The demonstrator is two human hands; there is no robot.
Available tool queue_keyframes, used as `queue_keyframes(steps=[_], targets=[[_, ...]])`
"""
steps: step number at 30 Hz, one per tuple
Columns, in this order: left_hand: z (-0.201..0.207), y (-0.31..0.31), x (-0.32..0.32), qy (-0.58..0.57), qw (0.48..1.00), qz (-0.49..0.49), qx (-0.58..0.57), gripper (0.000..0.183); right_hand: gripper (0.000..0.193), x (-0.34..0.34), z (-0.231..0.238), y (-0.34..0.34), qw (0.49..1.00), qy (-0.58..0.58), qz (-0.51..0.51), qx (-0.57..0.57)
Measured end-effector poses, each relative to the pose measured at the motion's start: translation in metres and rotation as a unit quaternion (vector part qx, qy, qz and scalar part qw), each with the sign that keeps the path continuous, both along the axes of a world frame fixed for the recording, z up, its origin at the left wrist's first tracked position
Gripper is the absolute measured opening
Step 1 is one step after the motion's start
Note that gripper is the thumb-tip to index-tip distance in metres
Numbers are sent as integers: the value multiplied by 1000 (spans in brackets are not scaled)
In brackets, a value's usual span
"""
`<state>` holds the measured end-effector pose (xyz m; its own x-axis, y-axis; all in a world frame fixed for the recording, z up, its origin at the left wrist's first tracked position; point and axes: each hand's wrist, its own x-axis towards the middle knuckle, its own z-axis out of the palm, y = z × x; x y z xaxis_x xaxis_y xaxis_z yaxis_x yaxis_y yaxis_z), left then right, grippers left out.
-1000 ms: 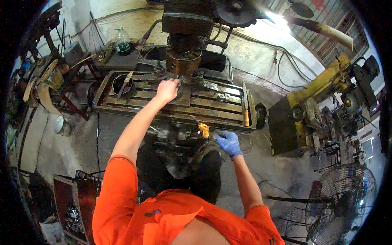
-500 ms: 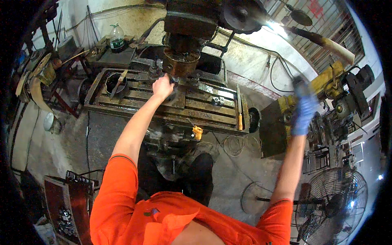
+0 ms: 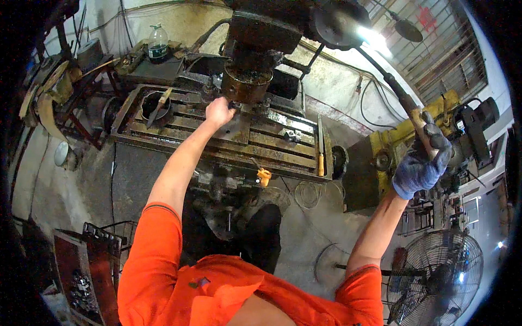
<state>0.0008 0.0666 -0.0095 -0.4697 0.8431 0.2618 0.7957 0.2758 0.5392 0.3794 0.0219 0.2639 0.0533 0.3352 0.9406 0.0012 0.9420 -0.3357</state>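
My bare left hand [image 3: 219, 113] is closed just below the round spindle head [image 3: 247, 81] of a large drilling or milling machine. A dark piece shows at its fingertips; most of it is hidden, so I cannot tell its kind. My right hand [image 3: 421, 171], in a blue-grey glove, is wrapped round the worn end of a long machine lever [image 3: 399, 95]. This lever slopes down from a dark round hub [image 3: 341, 24] at upper right. Beneath the spindle lies the oily slotted machine table [image 3: 190, 127].
On the table are a black pot [image 3: 156, 111] with a brush [image 3: 161, 103], a small metal block [image 3: 292, 136] and a yellow-handled file [image 3: 321, 155]. A yellow tool [image 3: 263, 176] hangs at the front edge. A fan [image 3: 440, 274] stands lower right, a bottle [image 3: 157, 44] far left.
My right hand has moved outward to the right and closed on the lever, whose handle has swung lower. My left hand has stayed nearly in place beneath the spindle.
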Motion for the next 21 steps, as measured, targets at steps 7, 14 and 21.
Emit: queue_keyframes(steps=[7,14,21], targets=[[2,0,-2,-11,1000,9,-28,34,30,-22,-25,-14,994,-30,-96,42],[1,0,-3,-14,1000,-3,-25,36,33,-13,-30,-16,973,-74,-218,32],[8,-16,-9,-70,996,-59,-9,33,35,-16,-46,-15,1000,15,-22,10]])
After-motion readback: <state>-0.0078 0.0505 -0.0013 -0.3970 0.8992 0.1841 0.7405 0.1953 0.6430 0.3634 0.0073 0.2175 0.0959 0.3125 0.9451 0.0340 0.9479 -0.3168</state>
